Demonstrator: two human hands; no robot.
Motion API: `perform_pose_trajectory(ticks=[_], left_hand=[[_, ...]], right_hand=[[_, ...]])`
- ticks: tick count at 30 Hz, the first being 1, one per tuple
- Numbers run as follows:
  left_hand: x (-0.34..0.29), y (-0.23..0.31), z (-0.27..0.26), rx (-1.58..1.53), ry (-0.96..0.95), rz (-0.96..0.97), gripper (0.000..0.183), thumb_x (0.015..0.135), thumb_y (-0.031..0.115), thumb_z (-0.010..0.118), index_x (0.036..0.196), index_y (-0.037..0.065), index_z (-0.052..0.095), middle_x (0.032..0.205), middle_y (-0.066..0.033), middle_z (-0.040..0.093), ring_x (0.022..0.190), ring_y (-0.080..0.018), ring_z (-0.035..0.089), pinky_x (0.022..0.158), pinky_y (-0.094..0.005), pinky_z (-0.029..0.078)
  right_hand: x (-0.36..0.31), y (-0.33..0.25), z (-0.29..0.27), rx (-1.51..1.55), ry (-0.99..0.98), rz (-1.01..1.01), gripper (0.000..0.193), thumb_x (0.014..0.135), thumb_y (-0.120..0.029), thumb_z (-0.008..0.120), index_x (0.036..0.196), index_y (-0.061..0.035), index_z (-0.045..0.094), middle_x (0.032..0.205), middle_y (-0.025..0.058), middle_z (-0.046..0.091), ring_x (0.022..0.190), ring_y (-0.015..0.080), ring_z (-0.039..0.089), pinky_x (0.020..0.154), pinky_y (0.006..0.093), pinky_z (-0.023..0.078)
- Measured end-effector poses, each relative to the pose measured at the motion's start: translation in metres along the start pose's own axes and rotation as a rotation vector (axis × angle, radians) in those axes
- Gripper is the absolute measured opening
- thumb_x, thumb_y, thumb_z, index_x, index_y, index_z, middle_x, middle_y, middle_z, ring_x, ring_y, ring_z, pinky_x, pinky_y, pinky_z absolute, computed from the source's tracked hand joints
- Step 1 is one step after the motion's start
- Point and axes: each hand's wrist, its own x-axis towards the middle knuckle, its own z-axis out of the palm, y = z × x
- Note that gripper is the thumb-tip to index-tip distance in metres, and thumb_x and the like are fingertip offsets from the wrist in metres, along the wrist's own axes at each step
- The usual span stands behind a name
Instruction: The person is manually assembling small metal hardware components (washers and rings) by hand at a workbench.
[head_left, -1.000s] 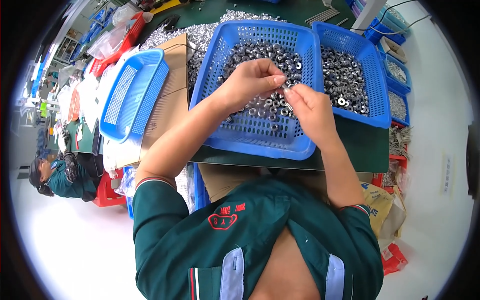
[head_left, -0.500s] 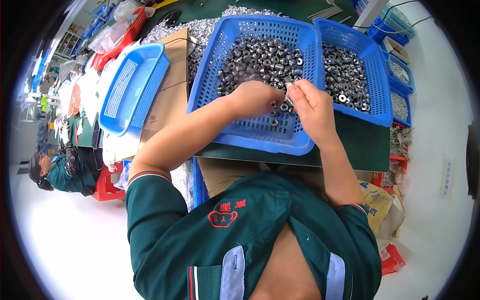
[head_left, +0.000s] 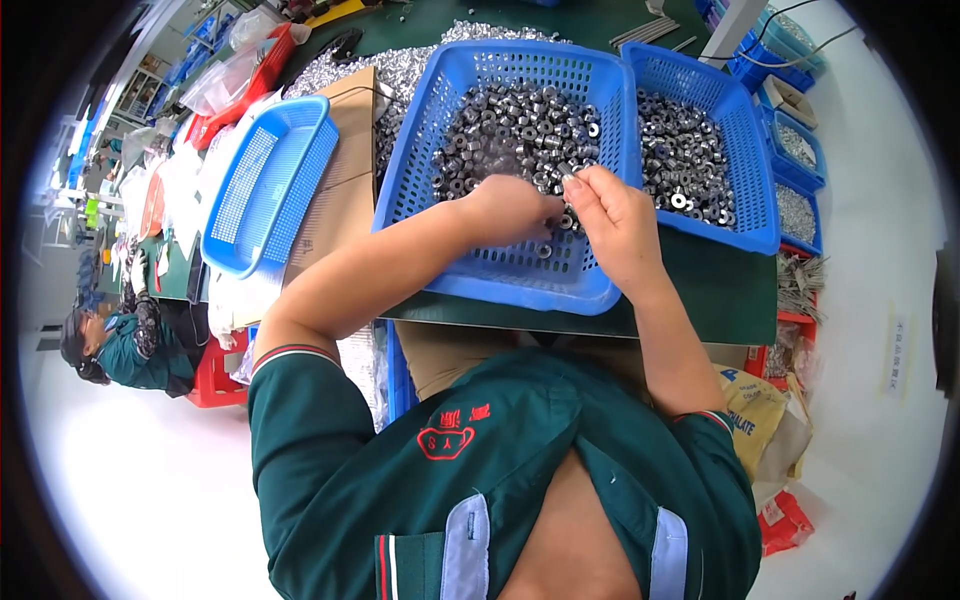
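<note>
Both of my hands work over the near right part of a large blue plastic basket (head_left: 400,190) that holds a heap of small metal ring-shaped parts (head_left: 500,130). My left hand (head_left: 508,210) reaches in from the left with curled fingers, slightly smeared, close above the loose parts. Whatever its fingertips hold is hidden. Beside it, my right hand (head_left: 622,225) is closed in a pinch, thumb against fingers, its tips almost meeting the left hand's. Something in that pinch is too small to make out. A loose metal ring (head_left: 543,251) lies on the basket floor below the fingers.
To the right stands a second blue basket (head_left: 755,190) of similar parts. A shallower light blue basket (head_left: 225,258) rests on cardboard (head_left: 345,170) at left. Silvery parts (head_left: 365,72) pile up behind. Another person (head_left: 140,345) sits far left; blue bins (head_left: 800,190) line the right.
The whole view has shifted slightly. My left hand sits a little lower and nearer to me, fingers still curled. My right hand keeps its pinch in nearly the same place.
</note>
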Motion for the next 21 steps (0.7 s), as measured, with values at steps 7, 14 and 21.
perform_pose_trajectory(ticks=[7, 14, 21], left_hand=[[-0.018, -0.01, -0.042, -1.792, 0.153, -0.112, 0.015, 0.091, 0.014, 0.054, 0.101, 0.003, 0.055, 0.079, -0.0064, 0.057, 0.056, -0.0076, 0.041, 0.048, -0.0206, 0.03], [-0.021, 0.001, -0.048, -1.702, 0.22, -0.136, 0.015, 0.09, 0.008, 0.056, 0.103, 0.002, 0.058, 0.08, -0.0065, 0.059, 0.064, -0.0088, 0.051, 0.051, -0.0201, 0.035], [-0.021, -0.001, -0.036, -1.477, 0.269, -0.052, 0.015, 0.092, 0.014, 0.059, 0.103, 0.003, 0.058, 0.078, -0.0049, 0.061, 0.063, -0.0067, 0.052, 0.051, -0.0175, 0.035]], right_hand=[[-0.003, -0.006, -0.001, -0.031, -0.055, 0.049, 0.022, 0.091, -0.024, 0.058, 0.082, -0.0042, 0.061, 0.062, 0.0144, 0.058, 0.054, 0.0307, 0.058, 0.049, 0.0377, 0.041], [-0.002, -0.005, 0.0, -0.042, -0.031, 0.029, 0.021, 0.09, -0.024, 0.058, 0.081, -0.0051, 0.061, 0.06, 0.0142, 0.057, 0.052, 0.0318, 0.057, 0.048, 0.0389, 0.04], [-0.001, -0.009, 0.0, -0.125, -0.076, 0.046, 0.021, 0.09, -0.022, 0.058, 0.077, -0.0046, 0.058, 0.06, 0.015, 0.056, 0.053, 0.0324, 0.057, 0.047, 0.0399, 0.039]])
